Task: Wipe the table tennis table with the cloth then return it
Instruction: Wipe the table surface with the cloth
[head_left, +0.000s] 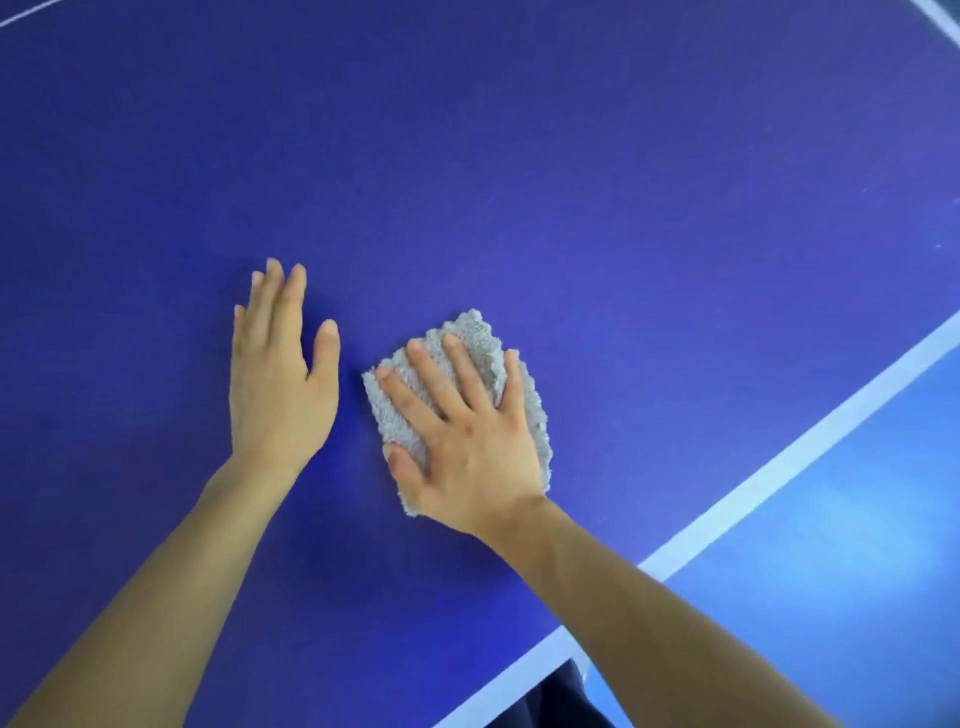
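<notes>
Head view: blue table tennis surface (519, 182) fills frame, white edge line (810, 452) running diagonally at lower right, lighter blue floor (857, 571) beyond it. Grey fluffy cloth (470, 332) lies bunched on surface, near centre. Right hand (467, 441) flat on top of cloth, fingers straight and spread, pressing it down; cloth edges show around fingers and palm. Left hand (280, 384) just beside cloth, not touching it, palm down on bare surface, fingers straight and close together, thumb out. Dark clothing (550, 701) at bottom edge.
</notes>
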